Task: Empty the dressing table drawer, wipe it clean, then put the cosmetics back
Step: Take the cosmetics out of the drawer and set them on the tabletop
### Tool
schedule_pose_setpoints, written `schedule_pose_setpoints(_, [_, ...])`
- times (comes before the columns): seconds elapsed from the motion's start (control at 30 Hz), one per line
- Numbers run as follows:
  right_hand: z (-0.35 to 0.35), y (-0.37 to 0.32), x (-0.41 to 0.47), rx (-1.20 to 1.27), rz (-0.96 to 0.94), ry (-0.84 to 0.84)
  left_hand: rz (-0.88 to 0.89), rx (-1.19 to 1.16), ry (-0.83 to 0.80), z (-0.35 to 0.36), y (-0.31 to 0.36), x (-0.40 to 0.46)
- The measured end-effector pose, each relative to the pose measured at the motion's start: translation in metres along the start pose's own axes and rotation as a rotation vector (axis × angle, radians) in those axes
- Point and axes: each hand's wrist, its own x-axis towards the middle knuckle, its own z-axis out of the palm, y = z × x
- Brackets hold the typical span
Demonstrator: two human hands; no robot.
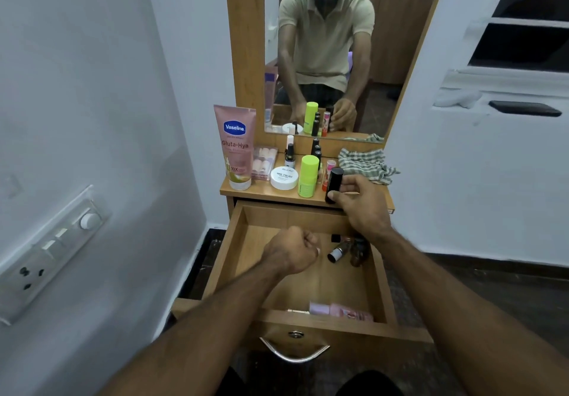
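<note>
A person's right hand (358, 203) pinches a black cylindrical cosmetic tube (333, 184) upright between thumb and fingers, at the front edge of the wooden dressing table (264, 190), right of a lime-green bottle (308, 175) and a round white nail polish remover tub (284, 177). The left hand (295, 249) is a closed fist, its grip holding nothing visible, over the open wooden drawer (243, 241). Small dark bottles (346, 249) lie in the drawer's right rear; a pink tube (340, 311) lies at its front.

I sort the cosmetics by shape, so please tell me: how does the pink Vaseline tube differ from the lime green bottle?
The Vaseline tube is pink, flat and taller; the lime green bottle is round and shorter. The tube stands at the tabletop's left edge, the bottle near the middle. Both stand upright.
</note>
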Motion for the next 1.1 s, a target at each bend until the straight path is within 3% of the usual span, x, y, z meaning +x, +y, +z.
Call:
schedule_pose_setpoints(0.33, [0.005, 0.003, -0.001, 0.113, 0.026, -0.003, -0.042, 0.216, 0.006, 0.033, 0.019, 0.005])
schedule_pose_setpoints(0.63, [-0.018, 0.025, -0.016, 0.155, 0.109, 0.110, -0.058, 0.342, 0.055, 0.053, 0.020, 0.016])
schedule_pose_setpoints(0.87, [-0.021, 0.041, -0.042, 0.057, 0.028, -0.045, -0.043, 0.331, 0.099, 0.036, 0.022, 0.016])
schedule_pose_setpoints(1.1, [-0.008, 0.033, -0.062, -0.124, 0.054, -0.303, 0.141, 0.045, 0.111, -0.013, 0.021, 0.002])
